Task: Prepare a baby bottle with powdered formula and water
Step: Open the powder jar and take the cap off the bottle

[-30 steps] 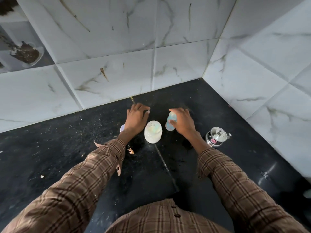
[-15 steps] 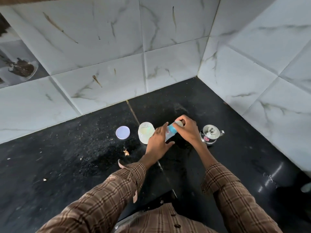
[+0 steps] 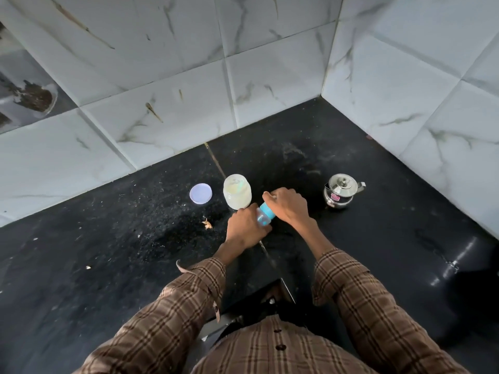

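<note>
On the black tabletop (image 3: 108, 265), near the corner where two walls of white veined tile meet, a baby bottle (image 3: 263, 217) is held between both hands, tilted so that its top leans away and to the right. The left hand (image 3: 244, 228) is wrapped around the clear lower body, fingers curled closed on it; the right hand (image 3: 287, 205) is closed over the top, covering the teat end just above the blue collar (image 3: 267, 209). From this grip, the cap or collar is judged to be in the course of being unscrewed, though the turning itself cannot be read.

The task appears to be at an early stage. The jar (image 3: 237, 190) stands open just behind the left hand, pale powder visible inside, and its lid (image 3: 200, 193) lies flat beside it, apart. Whether anything is yet in the bottle cannot be told. Scooping, adding water, closing and shaking are judged to remain.

The bottle is smooth translucent plastic, cylindrical. The jar is round, cloudy-walled and squat. The lid is a thin pale disc. Well to the right a small polished steel kettle (image 3: 340, 190) is set, bulbous, with a knobbed lid and mirror-bright surface. The tabletop is glossy dark stone, dusted with pale specks and crumbs.
</note>
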